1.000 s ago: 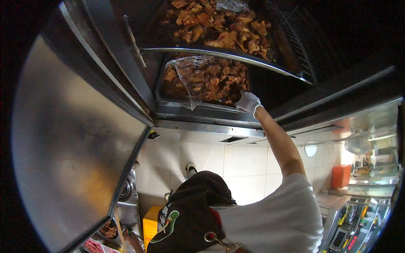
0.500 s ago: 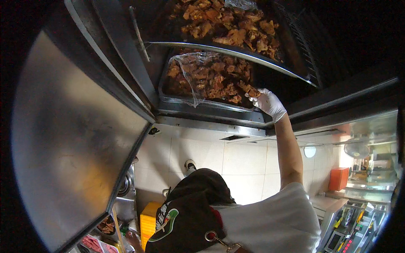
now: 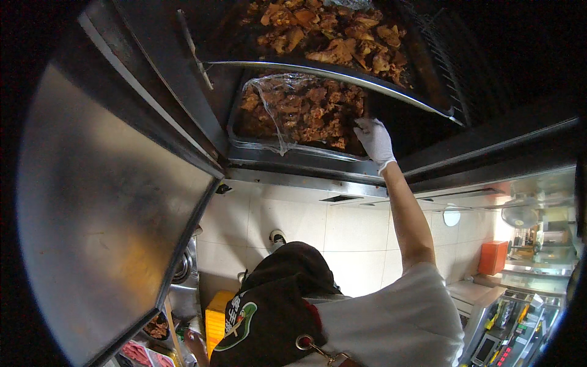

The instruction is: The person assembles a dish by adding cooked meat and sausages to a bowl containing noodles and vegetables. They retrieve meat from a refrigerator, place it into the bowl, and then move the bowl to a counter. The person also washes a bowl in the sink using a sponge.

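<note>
Hovering at the right end of the lower tray [image 3: 330, 154], your right grip [image 3: 375, 140] looks curled, though you can't tell whether it holds anything; the meat chunks [image 3: 312, 113] inside that tray seem light, soft and greasy, best cupped from beneath.

The right hand [image 3: 375, 142] has shifted left toward the lower tray [image 3: 247, 145], its held brown piece now unseen.

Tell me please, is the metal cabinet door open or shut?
Open: the door stands out to the left, and the right hand is inside, near the lower meat tray.
</note>
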A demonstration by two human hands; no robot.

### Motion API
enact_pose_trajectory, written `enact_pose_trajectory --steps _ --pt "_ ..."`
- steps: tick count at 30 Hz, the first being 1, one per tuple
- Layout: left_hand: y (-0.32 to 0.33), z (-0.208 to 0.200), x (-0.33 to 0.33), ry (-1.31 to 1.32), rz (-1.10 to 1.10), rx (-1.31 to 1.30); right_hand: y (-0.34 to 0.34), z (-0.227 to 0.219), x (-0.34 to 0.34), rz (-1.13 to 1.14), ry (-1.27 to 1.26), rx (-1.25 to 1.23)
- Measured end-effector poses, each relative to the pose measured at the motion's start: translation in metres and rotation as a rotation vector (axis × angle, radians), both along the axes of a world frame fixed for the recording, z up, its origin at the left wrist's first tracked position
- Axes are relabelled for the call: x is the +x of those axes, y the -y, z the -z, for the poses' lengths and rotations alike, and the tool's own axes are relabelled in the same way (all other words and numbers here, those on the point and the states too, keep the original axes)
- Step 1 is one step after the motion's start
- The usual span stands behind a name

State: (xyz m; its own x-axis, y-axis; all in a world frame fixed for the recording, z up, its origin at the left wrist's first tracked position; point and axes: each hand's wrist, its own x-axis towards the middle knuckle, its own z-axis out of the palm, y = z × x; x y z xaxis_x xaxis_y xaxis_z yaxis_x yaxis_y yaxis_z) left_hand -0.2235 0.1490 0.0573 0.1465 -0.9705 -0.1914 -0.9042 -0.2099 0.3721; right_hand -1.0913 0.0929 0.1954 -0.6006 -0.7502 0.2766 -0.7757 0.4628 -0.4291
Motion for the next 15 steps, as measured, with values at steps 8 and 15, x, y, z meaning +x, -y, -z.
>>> enact_pose_trajectory --steps 8,15 --pt "-0.005 -0.017 -0.026 0.011 -0.074 0.022 0.057 0.012 0.011 -0.276 -0.284 0.163" --pt "-0.016 -0.011 -0.002 0.035 -0.143 0.093 0.039 0.011 -0.006 -0.313 0.005 -0.022"
